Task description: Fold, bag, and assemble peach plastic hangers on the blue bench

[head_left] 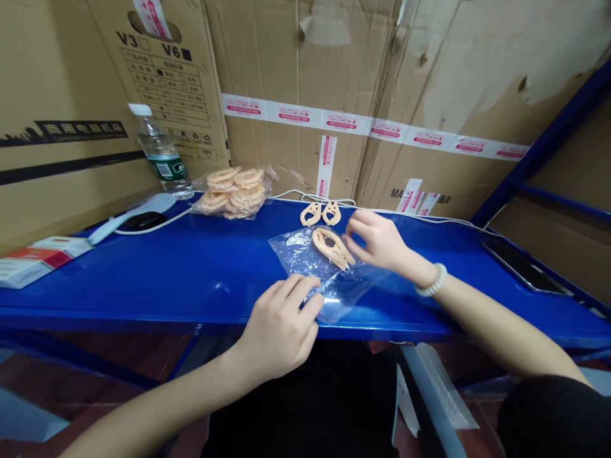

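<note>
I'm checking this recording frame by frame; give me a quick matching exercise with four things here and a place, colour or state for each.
Column one
1. Left hand
2. Pair of small beige pieces
3. Bottle
4. Phone

Column two
A. Lying toward the right end of the blue table
B. Touching the clear bag
C. White cap, green label
D. Side by side, just beyond the clear bag

Pairs: 1-B, 2-D, 3-C, 4-A
</note>
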Action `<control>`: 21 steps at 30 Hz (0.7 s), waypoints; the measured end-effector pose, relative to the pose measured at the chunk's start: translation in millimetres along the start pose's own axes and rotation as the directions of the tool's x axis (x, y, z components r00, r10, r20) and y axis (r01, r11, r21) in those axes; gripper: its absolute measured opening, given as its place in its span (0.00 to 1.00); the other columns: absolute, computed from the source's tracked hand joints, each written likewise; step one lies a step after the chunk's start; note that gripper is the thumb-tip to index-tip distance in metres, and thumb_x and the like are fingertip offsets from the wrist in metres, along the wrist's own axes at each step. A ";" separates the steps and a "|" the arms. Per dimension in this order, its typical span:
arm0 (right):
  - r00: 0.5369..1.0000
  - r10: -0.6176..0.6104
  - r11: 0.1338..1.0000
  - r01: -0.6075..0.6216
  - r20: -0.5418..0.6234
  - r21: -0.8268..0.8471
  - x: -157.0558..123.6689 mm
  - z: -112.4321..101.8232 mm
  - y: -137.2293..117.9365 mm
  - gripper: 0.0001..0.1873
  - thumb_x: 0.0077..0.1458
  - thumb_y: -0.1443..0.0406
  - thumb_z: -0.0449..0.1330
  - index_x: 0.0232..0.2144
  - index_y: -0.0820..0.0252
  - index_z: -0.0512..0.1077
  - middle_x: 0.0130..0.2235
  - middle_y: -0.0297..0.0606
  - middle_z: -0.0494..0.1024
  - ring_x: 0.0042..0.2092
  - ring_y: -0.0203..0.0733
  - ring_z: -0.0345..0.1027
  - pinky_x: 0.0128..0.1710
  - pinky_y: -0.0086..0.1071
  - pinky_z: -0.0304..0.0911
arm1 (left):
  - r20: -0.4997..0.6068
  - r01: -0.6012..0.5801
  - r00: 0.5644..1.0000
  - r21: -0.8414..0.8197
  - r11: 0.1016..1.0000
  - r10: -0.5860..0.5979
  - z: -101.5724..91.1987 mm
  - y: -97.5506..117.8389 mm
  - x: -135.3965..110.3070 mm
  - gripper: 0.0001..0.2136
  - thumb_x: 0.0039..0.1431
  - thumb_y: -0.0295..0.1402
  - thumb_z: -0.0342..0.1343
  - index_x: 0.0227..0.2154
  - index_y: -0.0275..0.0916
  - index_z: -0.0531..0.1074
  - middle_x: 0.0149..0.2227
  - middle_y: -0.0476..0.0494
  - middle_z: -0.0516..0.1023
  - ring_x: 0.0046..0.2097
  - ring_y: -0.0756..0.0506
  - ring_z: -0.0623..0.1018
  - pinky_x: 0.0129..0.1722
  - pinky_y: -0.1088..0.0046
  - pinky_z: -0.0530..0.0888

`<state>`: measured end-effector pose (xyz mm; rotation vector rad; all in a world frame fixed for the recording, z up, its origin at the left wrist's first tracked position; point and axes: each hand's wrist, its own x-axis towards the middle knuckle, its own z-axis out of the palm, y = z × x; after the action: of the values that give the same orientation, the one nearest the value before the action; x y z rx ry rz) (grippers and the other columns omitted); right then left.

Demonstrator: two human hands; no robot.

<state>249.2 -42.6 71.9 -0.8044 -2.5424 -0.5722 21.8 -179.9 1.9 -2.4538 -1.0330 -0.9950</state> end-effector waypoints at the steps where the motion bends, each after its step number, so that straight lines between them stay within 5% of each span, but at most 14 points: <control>1: 0.997 0.038 0.998 -0.035 0.061 -0.051 12.1 9.7 14.8 0.13 0.68 0.65 0.51 0.41 0.64 0.75 0.40 0.49 0.77 0.42 0.48 0.68 0.38 0.38 0.65 | -0.030 -0.018 0.999 -0.010 1.000 0.017 0.9 0.6 -2.8 0.09 0.60 0.24 0.50 0.37 0.34 0.75 0.47 0.33 0.79 0.47 0.36 0.78 0.41 0.58 0.78; 4: 0.942 0.033 0.995 -0.001 0.335 -0.096 50.6 48.3 58.8 0.26 0.59 0.78 0.51 0.59 0.70 0.70 0.56 0.55 0.76 0.58 0.53 0.67 0.54 0.41 0.65 | -0.111 -0.064 0.992 -0.029 0.998 0.060 5.7 1.2 -8.4 0.08 0.61 0.28 0.53 0.37 0.34 0.77 0.46 0.34 0.81 0.48 0.35 0.79 0.44 0.56 0.79; 6: 0.870 0.061 0.997 -0.030 0.488 -0.072 71.5 73.4 80.4 0.38 0.52 0.80 0.56 0.66 0.70 0.63 0.68 0.57 0.65 0.67 0.55 0.60 0.63 0.43 0.60 | -0.167 -0.084 0.983 -0.043 0.996 0.076 8.7 0.1 -9.7 0.08 0.62 0.30 0.54 0.36 0.35 0.78 0.43 0.36 0.82 0.46 0.37 0.80 0.44 0.57 0.79; 10: 0.797 0.093 0.996 -0.077 0.596 -0.053 87.3 96.8 98.8 0.40 0.50 0.80 0.59 0.66 0.69 0.64 0.69 0.57 0.63 0.69 0.57 0.57 0.65 0.43 0.60 | -0.217 -0.048 0.976 -0.139 0.989 0.017 11.1 -3.9 -8.1 0.11 0.66 0.28 0.53 0.28 0.37 0.76 0.35 0.41 0.81 0.35 0.45 0.78 0.35 0.66 0.77; 13: 0.786 0.160 0.987 -0.125 0.597 -0.101 77.2 88.6 101.0 0.34 0.51 0.76 0.62 0.62 0.66 0.69 0.63 0.56 0.71 0.62 0.57 0.68 0.56 0.41 0.67 | -0.205 0.026 0.976 -0.211 0.977 -0.071 11.9 -6.2 -5.4 0.15 0.68 0.25 0.54 0.23 0.37 0.72 0.32 0.44 0.79 0.31 0.49 0.75 0.31 0.70 0.74; 17: 0.708 0.280 0.960 -0.198 0.649 -0.198 45.9 61.2 99.4 0.18 0.58 0.72 0.59 0.51 0.64 0.76 0.47 0.52 0.81 0.46 0.52 0.77 0.43 0.37 0.68 | -0.184 0.068 0.976 -0.260 0.963 -0.119 13.5 -6.6 -4.1 0.13 0.68 0.26 0.56 0.25 0.37 0.72 0.35 0.43 0.78 0.35 0.48 0.77 0.34 0.70 0.76; 21: 0.763 0.296 0.955 -0.226 0.574 -0.192 6.3 31.7 92.1 0.16 0.65 0.73 0.52 0.49 0.64 0.76 0.47 0.52 0.81 0.46 0.51 0.77 0.43 0.35 0.66 | -0.148 0.073 0.983 -0.231 0.970 -0.109 12.4 -4.7 -7.0 0.07 0.66 0.25 0.56 0.32 0.36 0.76 0.42 0.40 0.79 0.40 0.45 0.79 0.38 0.66 0.79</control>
<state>292.6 44.9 72.3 -1.5701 -2.8794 -0.4103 20.9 -173.9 -11.8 -2.4679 -1.0385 -1.3839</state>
